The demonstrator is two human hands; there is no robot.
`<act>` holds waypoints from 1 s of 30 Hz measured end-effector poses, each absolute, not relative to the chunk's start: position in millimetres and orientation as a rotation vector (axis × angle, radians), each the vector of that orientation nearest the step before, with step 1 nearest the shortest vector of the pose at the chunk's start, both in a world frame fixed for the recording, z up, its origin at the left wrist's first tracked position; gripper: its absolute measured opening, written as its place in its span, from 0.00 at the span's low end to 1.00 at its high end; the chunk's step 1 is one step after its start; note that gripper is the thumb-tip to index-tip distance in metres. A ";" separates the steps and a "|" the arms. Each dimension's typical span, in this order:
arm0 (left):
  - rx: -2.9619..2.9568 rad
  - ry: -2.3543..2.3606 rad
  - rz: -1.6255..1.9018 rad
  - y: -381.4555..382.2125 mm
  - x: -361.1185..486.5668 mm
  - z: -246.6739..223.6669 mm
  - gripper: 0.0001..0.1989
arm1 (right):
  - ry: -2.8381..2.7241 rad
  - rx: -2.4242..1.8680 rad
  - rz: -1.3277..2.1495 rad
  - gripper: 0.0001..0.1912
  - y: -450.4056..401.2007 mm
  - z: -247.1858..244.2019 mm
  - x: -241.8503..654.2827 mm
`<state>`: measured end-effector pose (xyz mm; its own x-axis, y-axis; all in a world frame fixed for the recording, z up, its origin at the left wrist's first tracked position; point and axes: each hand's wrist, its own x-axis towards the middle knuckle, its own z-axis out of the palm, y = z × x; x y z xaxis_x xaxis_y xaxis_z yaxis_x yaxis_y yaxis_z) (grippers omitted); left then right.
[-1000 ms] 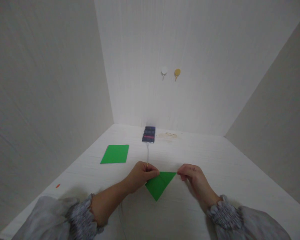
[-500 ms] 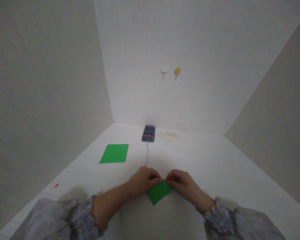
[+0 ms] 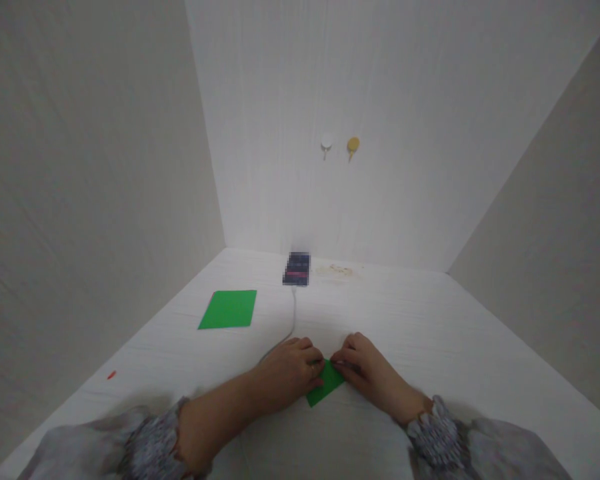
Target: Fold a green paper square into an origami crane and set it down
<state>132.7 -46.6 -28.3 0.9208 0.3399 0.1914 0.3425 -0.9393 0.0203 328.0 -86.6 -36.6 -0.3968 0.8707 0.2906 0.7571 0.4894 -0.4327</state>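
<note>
A small folded sheet of green paper (image 3: 327, 383) lies on the white surface between my two hands, one corner pointing toward me. My left hand (image 3: 293, 373) rests over its left part, fingers bent and closed against it, hiding that side. On the right, my right hand (image 3: 363, 363) pinches the paper's upper right edge between thumb and fingertips. The fingertips of the two hands are a short way apart along the top edge.
Farther left lies a flat stack or sheet of green paper (image 3: 229, 309). A dark blurred device (image 3: 297, 269) with a cable (image 3: 295, 313) is near the back wall. An orange scrap (image 3: 112, 375) lies at left. Two hooks, white (image 3: 326, 142) and yellow (image 3: 353, 145), hang on the wall.
My left hand has turned over and come down across the left part of the green paper, covering more of it. My right hand keeps its pinch, its fingers slightly shifted.
</note>
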 end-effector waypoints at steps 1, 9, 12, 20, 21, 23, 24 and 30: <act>-3.044 -0.536 -0.301 -46.3 132.6 -29.8 0.10 | -2.325 -1.316 0.267 0.09 -87.9 -34.2 328.5; -2.957 -0.525 -0.302 -50.1 132.5 -28.8 0.09 | -2.537 -1.298 0.140 0.11 -95.1 -22.3 325.7; -2.946 -0.528 -0.288 -50.9 132.4 -26.7 0.09 | -2.537 -1.321 0.151 0.09 -97.6 -18.9 327.8; -2.936 -0.569 -0.255 -50.8 134.4 -24.3 0.10 | -2.469 -1.352 0.196 0.09 -109.2 -9.8 352.9; -2.937 -0.571 -0.255 -51.1 134.5 -23.6 0.10 | -2.465 -1.350 0.191 0.10 -109.9 -9.2 355.9; -2.940 -0.574 -0.257 -51.8 134.6 -21.9 0.09 | -2.462 -1.335 0.169 0.10 -110.2 -8.4 360.2; -2.943 -0.576 -0.257 -52.2 134.6 -21.1 0.09 | -2.466 -1.316 0.151 0.10 -109.8 -8.4 361.2; -2.989 -0.611 -0.280 -53.7 135.1 -19.7 0.08 | -2.495 -1.169 0.037 0.14 -107.7 -13.8 350.0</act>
<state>135.1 -53.7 -19.7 0.9040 0.3813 0.1935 0.3955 -0.9176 -0.0393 350.0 -107.7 -13.8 -0.5796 0.7452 0.3298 0.7351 0.6528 -0.1832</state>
